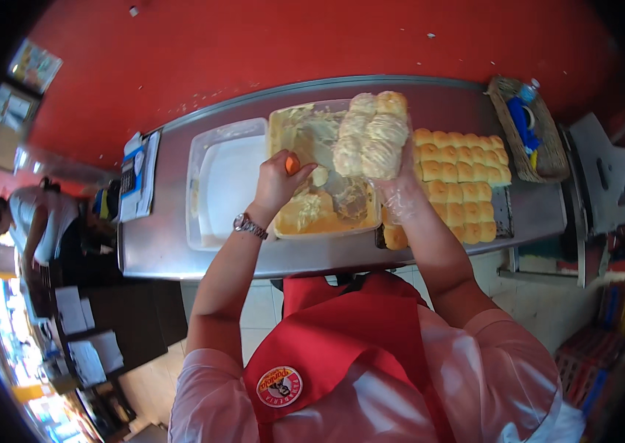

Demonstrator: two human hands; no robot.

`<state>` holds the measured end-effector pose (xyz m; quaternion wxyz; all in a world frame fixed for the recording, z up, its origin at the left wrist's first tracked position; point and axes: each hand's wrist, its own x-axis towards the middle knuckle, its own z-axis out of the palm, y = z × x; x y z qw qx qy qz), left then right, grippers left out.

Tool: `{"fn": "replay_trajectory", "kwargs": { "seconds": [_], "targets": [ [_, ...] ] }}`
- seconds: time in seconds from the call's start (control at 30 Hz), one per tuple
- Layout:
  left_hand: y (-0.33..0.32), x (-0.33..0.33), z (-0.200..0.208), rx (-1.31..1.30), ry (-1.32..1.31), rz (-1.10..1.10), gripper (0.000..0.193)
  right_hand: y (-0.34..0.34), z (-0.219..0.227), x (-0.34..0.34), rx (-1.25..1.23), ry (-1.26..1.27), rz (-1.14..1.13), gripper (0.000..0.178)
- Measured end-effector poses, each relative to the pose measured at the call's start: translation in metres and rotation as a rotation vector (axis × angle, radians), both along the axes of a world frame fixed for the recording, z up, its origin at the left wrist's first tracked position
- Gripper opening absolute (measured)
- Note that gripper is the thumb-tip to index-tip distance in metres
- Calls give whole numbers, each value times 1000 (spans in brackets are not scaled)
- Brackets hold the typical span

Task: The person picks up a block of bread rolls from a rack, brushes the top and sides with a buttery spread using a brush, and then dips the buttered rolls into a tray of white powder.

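My left hand (281,181) is closed around an orange-handled tool (292,163), whose kind does not show. Cream covers what shows of its far end. A block of joined bread rolls (371,133), largely smeared with pale cream, rests on my right hand (401,186), which grips it from the right and below. Traces of cream stick to that wrist. Beneath both hands stands a clear plastic tub (280,133) with thick yellowish cream (305,214) in it and on its walls. The rolls are held over its right side.
Left of the tub is another plastic tub (193,184) with a white inside. Plain golden rolls (460,193) lie in rows on a dark tray at right, near a wicker basket (501,111). A calculator and papers (135,177) sit at the metal table's left end. Another person (36,214) stands far left.
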<state>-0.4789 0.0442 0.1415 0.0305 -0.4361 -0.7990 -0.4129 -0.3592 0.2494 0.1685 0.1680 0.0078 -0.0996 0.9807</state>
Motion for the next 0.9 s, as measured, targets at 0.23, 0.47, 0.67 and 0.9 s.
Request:
{"fn": "replay_trajectory", "kwargs": {
  "seconds": [0.23, 0.47, 0.67, 0.9],
  "targets": [
    [-23, -32, 6, 75, -173, 76, 23, -3, 4, -2, 111, -31, -44, 72],
    [6, -2, 159, 475, -182, -243, 20, -29, 10, -17, 75, -290, -209, 74],
    [17, 32, 141, 339, 722, -852, 13, -35, 2, -29, 24, -170, -148, 71],
    [66, 8, 173, 250, -347, -589, 14, -38, 19, -14, -133, 191, 130, 62]
  ]
}}
